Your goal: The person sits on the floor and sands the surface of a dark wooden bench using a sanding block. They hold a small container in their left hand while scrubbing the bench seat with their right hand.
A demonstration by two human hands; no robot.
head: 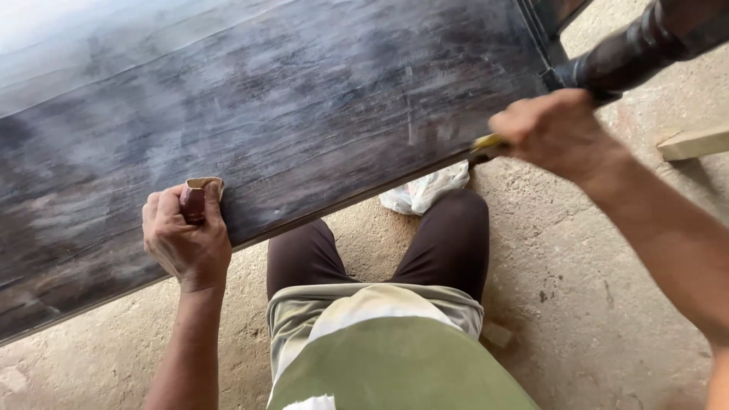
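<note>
A large dark wooden tabletop [304, 106], scuffed pale in patches, fills the upper part of the head view. My left hand [186, 239] rests on its near edge, closed on a folded piece of brownish sandpaper [199, 193]. My right hand [554, 133] is at the tabletop's right near corner, gripping a small yellow-handled tool [486, 143] whose tip touches the edge; the tool's working end is mostly hidden.
A dark turned table leg [630, 53] sticks out at the upper right. A crumpled white cloth [421, 190] lies on the concrete floor [592, 304] under the edge, by my knees. A pale wood offcut [695, 143] lies at the right.
</note>
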